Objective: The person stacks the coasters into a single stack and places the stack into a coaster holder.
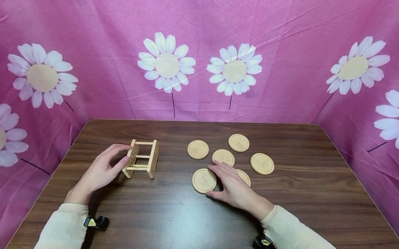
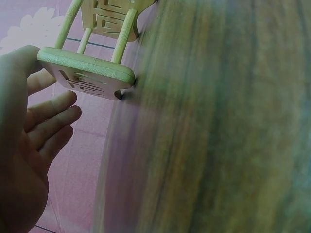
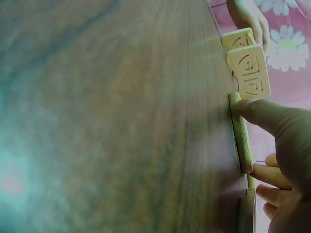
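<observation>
At the left of the head view, my left hand (image 1: pixel 100 172) holds the near side panel of a small wooden rack (image 1: pixel 153 163), thumb at its front edge and index finger farther back. The left wrist view shows the rack's dowels and cut-out side panel (image 2: pixel 87 82), with the other fingers loose beside it. My right hand (image 1: pixel 235 188) grips a round wooden coaster (image 1: pixel 204 180) by its right side, thumb and index finger on its rim. It lies at table level, with an engraved drawing facing up. Another coaster (image 1: pixel 244 176) is partly hidden under the right hand.
Behind the right hand lie more coasters: one at back left (image 1: pixel 198 149), one in the middle (image 1: pixel 223 157), one at the back (image 1: pixel 239 142) and one at the right (image 1: pixel 262 163). A pink flowered cloth (image 1: pixel 203 22) hangs around the brown wooden table (image 1: pixel 169 218).
</observation>
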Demonstrator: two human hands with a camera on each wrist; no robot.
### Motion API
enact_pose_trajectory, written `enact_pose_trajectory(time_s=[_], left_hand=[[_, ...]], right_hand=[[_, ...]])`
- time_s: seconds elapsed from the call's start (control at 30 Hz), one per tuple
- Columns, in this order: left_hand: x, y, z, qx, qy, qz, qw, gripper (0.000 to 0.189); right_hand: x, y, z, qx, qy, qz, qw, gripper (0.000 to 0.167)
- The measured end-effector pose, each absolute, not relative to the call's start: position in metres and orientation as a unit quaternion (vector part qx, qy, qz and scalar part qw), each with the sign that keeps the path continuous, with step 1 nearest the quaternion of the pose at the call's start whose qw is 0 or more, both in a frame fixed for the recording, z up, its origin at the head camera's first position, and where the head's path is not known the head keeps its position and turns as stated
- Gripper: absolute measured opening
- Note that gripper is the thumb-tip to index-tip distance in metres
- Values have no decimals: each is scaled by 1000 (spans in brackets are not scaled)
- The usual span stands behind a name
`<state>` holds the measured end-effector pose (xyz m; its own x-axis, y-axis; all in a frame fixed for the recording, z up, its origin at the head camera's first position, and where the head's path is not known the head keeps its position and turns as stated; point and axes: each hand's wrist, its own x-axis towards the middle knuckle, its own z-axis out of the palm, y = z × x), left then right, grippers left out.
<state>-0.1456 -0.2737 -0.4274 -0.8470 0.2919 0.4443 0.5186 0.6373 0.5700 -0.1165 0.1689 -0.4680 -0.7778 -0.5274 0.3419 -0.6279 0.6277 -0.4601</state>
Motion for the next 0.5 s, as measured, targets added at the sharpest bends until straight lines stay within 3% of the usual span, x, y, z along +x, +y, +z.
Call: enact_pose_trajectory(time_s=[0.2,0.5], left_hand=[[-145,-273,-427,-227,-891,-362,157,34],[-146,-273,-428,-227,-891,-362,157,34]], right_hand=[[-110,162,-444,322,-906,266,61,76],[-110,159,-443,320,-913,249,49,71]])
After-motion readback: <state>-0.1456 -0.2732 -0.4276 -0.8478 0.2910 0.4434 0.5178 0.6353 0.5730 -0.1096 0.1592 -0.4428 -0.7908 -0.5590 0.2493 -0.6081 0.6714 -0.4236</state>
